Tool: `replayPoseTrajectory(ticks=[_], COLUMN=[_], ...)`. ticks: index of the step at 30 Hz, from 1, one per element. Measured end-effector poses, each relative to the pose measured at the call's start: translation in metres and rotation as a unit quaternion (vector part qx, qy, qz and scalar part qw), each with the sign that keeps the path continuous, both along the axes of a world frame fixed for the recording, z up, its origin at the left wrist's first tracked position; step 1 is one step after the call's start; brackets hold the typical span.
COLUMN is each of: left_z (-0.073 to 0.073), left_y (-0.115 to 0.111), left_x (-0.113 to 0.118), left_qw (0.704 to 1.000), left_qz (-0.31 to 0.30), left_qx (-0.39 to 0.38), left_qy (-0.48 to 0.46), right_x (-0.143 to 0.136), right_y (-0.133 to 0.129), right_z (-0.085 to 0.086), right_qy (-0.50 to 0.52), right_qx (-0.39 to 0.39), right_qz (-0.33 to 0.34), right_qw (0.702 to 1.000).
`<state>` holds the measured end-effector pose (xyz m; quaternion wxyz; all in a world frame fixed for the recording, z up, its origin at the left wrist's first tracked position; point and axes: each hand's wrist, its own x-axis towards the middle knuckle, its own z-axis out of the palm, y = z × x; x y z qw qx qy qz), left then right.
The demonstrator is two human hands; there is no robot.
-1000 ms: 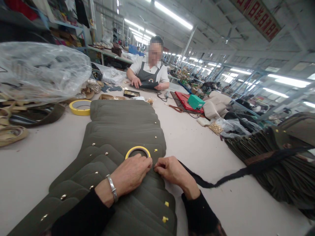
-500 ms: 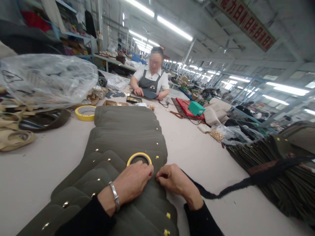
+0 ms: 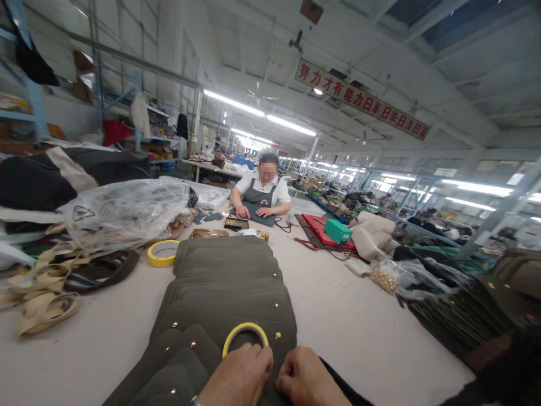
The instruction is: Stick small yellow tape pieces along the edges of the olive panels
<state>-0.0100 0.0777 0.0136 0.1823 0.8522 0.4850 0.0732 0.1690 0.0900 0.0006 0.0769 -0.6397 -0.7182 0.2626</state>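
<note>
Overlapping dark olive fabric pieces (image 3: 228,287) lie in a long fanned row, with small gold studs along their edges. My left hand (image 3: 240,375) is closed over the near side of a roll of yellow tape (image 3: 245,327) above these pieces. To its right, my right hand (image 3: 310,379) has its fingers pinched together at the right edge of the fabric; whatever they hold is hidden. A small bit of yellow tape (image 3: 278,335) sticks to the fabric beyond my hands.
Another yellow tape roll (image 3: 163,253) stands by the row's far left. Webbing coils (image 3: 51,313) and a clear plastic bag (image 3: 127,211) are at left. Across the table a person (image 3: 261,194) handles dark fabric. At right are a green box (image 3: 338,231) and stacked olive pieces (image 3: 469,318).
The view has tilted upward, so the table and both hands appear lower in the picture. My hands keep nearly the same place over the fabric, still closed.
</note>
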Motion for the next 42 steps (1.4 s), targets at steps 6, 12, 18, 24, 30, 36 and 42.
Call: replayPoseTrajectory(ticks=[6,12,18,24,30,36,42], left_z=[0.002,0.0,-0.002,-0.001,0.021,0.046,0.031], left_y=[0.0,0.003,0.004,0.002,-0.002,-0.017,-0.054], left_x=[-0.005,-0.006,-0.007,-0.006,-0.024,-0.1,-0.183], left_qw=[0.999,0.999,0.998,0.994,0.98,0.937,0.922], left_qz=[0.045,0.044,0.034,0.045,0.114,0.222,0.296], left_qx=[0.021,0.022,0.047,0.098,0.161,0.268,0.22], left_qy=[0.0,0.0,0.001,-0.011,-0.024,0.035,0.122], right_x=[0.006,0.026,0.011,-0.024,-0.042,-0.056,-0.069], right_y=[-0.002,0.008,0.029,0.047,0.051,0.04,0.027], right_z=[0.005,0.011,0.01,0.009,0.019,0.026,0.022], right_qy=[0.024,0.134,0.093,-0.07,-0.173,-0.159,-0.11], right_qx=[-0.01,0.025,0.247,0.237,0.187,0.166,0.158], right_qz=[0.019,0.045,0.109,0.224,0.236,0.211,0.186], right_qw=[0.999,0.99,0.958,0.943,0.938,0.95,0.963])
